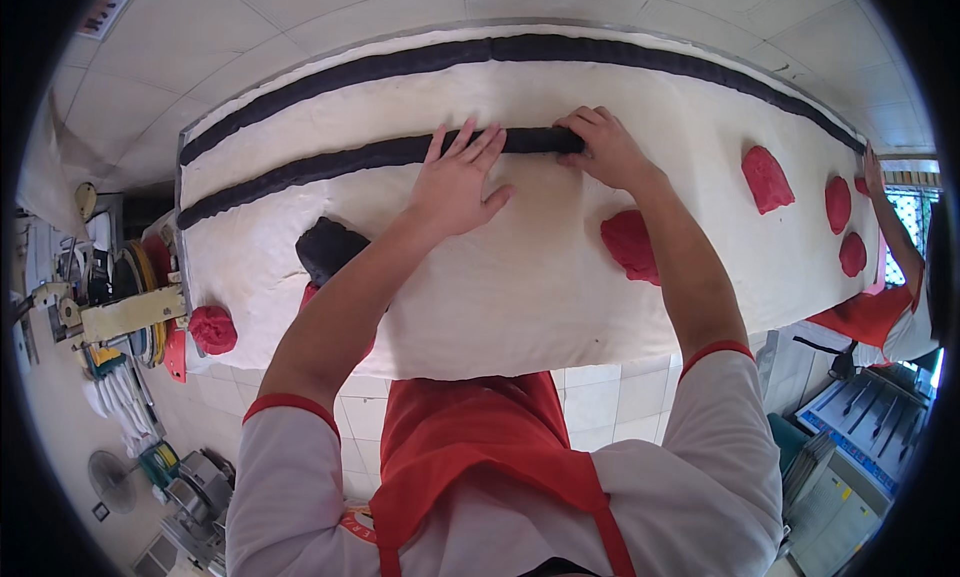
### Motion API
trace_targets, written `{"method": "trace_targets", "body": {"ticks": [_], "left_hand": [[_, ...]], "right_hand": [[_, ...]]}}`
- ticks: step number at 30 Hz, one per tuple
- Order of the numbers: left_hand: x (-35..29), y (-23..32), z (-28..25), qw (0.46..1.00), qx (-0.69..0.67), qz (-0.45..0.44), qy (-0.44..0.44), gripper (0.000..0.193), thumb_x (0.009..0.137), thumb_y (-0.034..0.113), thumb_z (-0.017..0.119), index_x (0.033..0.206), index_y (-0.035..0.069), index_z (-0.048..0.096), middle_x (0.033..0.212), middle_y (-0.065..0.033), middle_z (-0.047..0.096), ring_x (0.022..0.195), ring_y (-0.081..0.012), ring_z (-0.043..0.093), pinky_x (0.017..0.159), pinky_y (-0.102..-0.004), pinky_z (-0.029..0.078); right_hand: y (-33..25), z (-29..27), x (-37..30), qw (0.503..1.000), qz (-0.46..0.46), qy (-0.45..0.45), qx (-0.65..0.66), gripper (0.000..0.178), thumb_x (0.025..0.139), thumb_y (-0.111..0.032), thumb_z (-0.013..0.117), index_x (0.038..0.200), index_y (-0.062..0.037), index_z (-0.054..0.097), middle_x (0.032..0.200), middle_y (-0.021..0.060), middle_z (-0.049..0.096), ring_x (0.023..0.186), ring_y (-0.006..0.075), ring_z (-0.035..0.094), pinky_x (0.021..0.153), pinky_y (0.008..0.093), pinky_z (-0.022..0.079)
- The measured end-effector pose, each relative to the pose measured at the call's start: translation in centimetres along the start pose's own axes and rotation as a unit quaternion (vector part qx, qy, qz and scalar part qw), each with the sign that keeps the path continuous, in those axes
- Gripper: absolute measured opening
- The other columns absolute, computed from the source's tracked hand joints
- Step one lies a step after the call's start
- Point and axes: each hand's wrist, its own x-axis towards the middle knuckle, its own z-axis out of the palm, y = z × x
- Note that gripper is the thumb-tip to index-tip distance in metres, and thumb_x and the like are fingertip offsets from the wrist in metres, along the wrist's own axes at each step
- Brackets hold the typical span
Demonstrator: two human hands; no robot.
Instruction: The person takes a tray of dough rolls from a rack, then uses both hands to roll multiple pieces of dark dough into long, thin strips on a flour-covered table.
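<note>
A long black dough roll [330, 161] runs from the table's left edge to its middle. My left hand [455, 185] lies on it, with fingers spread and the palm on the near side. Around the roll's right end my right hand [608, 149] is closed, fingers on the far side and thumb on the near side. Farther back, a second black roll [640, 55] stretches along the far edge, with a seam near its middle. A black dough lump [328, 250] rests near my left forearm, and a red dough lump [628, 245] beside my right forearm partly hides behind it.
The pale, cloth-like table top [520, 297] carries more red lumps [768, 180] at right and one red lump [213, 329] at the left corner. Another person's arm [893, 212] reaches the table's right end. Machinery [135, 312] stands at left and a metal cabinet [835, 497] at lower right.
</note>
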Motion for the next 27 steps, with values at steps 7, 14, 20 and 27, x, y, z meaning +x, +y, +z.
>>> {"method": "trace_targets", "body": {"ticks": [7,14,20,27], "left_hand": [[2.2,2.7,0.7,0.999,0.005,0.034,0.028,0.091,0.101,0.053,0.068,0.172,0.008,0.034,0.18,-0.0083,0.034,0.167,-0.0349,0.028,0.137,-0.0554,0.016],[4.2,5.4,1.3,0.999,-0.012,0.044,-0.016,0.095,0.101,0.054,0.069,0.174,0.006,0.029,0.182,-0.0093,0.028,0.168,-0.0366,0.025,0.137,-0.0561,0.015],[5.7,7.8,2.1,0.999,-0.028,0.036,-0.019,0.099,0.099,0.055,0.071,0.175,0.009,0.028,0.182,-0.0077,0.028,0.168,-0.0361,0.023,0.137,-0.0586,0.013],[0.5,4.5,-1.1,0.996,-0.075,0.026,0.037,0.104,0.096,0.057,0.075,0.176,0.013,0.026,0.184,-0.0065,0.022,0.169,-0.0359,0.02,0.137,-0.0601,0.01]], "right_hand": [[0.9,-0.8,-1.5,0.997,0.041,0.003,0.058,0.049,0.088,-0.011,0.084,0.135,-0.0133,0.071,0.129,0.0104,0.068,0.124,0.0366,0.064,0.108,0.0474,0.054],[0.4,1.2,-2.9,0.976,0.131,0.094,0.146,0.059,0.09,-0.001,0.076,0.147,-0.0022,0.063,0.131,0.0212,0.068,0.118,0.0434,0.07,0.105,0.0484,0.057],[-3.0,3.7,-3.7,0.91,0.308,0.196,0.199,0.058,0.097,0.006,0.062,0.154,0.0012,0.055,0.144,0.0243,0.069,0.125,0.0352,0.073,0.106,0.0435,0.059],[-2.1,4.4,-3.3,0.967,0.188,0.1,0.142,0.072,0.096,0.007,0.059,0.165,-0.0043,0.041,0.151,0.0231,0.066,0.139,0.0356,0.066,0.115,0.0503,0.053]]}}
